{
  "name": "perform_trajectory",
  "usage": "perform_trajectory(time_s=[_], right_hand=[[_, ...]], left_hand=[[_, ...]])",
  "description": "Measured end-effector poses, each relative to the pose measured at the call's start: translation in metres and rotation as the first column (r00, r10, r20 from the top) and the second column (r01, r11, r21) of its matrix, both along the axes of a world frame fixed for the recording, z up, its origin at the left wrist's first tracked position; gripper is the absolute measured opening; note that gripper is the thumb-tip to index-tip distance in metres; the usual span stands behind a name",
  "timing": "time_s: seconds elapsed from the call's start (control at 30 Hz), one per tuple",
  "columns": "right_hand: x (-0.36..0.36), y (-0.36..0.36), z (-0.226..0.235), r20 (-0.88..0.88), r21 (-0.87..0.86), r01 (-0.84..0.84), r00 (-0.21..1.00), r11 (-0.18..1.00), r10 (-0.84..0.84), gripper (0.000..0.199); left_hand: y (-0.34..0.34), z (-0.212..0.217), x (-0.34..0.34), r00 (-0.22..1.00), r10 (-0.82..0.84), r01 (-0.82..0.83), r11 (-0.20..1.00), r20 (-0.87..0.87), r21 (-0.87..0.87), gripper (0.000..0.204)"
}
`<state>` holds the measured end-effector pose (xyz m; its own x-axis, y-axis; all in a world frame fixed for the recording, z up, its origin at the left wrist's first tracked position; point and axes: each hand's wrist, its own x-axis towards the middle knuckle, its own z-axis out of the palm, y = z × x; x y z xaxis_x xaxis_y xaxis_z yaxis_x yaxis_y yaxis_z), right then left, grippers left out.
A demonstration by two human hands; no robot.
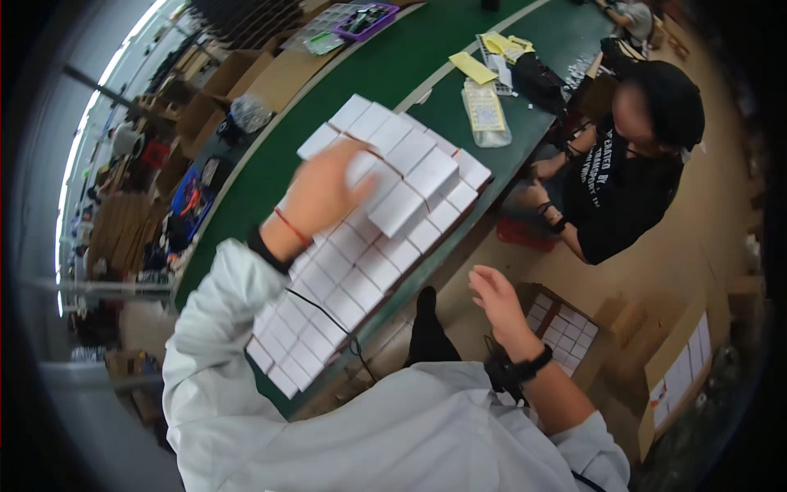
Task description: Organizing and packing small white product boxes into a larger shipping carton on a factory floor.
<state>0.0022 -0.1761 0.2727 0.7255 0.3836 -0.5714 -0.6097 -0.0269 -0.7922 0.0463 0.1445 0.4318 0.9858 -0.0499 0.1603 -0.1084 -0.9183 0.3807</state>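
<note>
Many small white boxes (pixel 361 275) stand in close rows on the green table. Several more form a second layer, among them a white box (pixel 398 209) at its near right edge. My left hand (pixel 324 193) is over the far left part of the boxes, slightly blurred. Its thumb and forefinger are apart, with box tops showing between them; the other fingertips are hidden. My right hand (pixel 498 305) hangs in the air to the right of the table edge, fingers stretched and slightly bent, holding nothing.
Across the table's right edge sits a person in a black shirt (pixel 631 172). Yellow papers (pixel 484 107) and a plastic bag lie at the far end. A purple tray (pixel 365 20) is farther back. Cartons of white boxes (pixel 566 332) stand on the floor at right. A thin black cable (pixel 324 312) crosses the boxes.
</note>
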Motion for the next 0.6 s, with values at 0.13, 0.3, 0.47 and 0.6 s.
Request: perform_trajectory(time_s=[0.13, 0.3, 0.47, 0.6], right_hand=[[-0.052, -0.085, 0.069, 0.569, 0.117, -0.025, 0.821, 0.993, -0.046, 0.046], [-0.089, -0.191, 0.138, 0.968, -0.044, -0.1, 0.241, 0.994, 0.067, 0.05], [-0.133, -0.256, 0.165, 0.985, -0.128, -0.164, 0.093, 0.978, 0.144, 0.075], [-0.142, -0.301, 0.179, 0.963, 0.053, -0.356, 0.267, 0.933, 0.047, 0.075]], left_hand=[[-0.189, 0.015, -0.101, 0.89, -0.455, 0.424, 0.847, 0.026, 0.321, 0.024], [-0.33, 0.013, -0.168, 0.826, -0.533, 0.421, 0.798, 0.181, 0.431, 0.008], [-0.412, 0.043, -0.202, 0.777, -0.616, 0.529, 0.749, 0.128, 0.399, 0.013], [-0.446, 0.063, -0.222, 0.706, -0.644, 0.575, 0.764, 0.294, 0.292, 0.016]])
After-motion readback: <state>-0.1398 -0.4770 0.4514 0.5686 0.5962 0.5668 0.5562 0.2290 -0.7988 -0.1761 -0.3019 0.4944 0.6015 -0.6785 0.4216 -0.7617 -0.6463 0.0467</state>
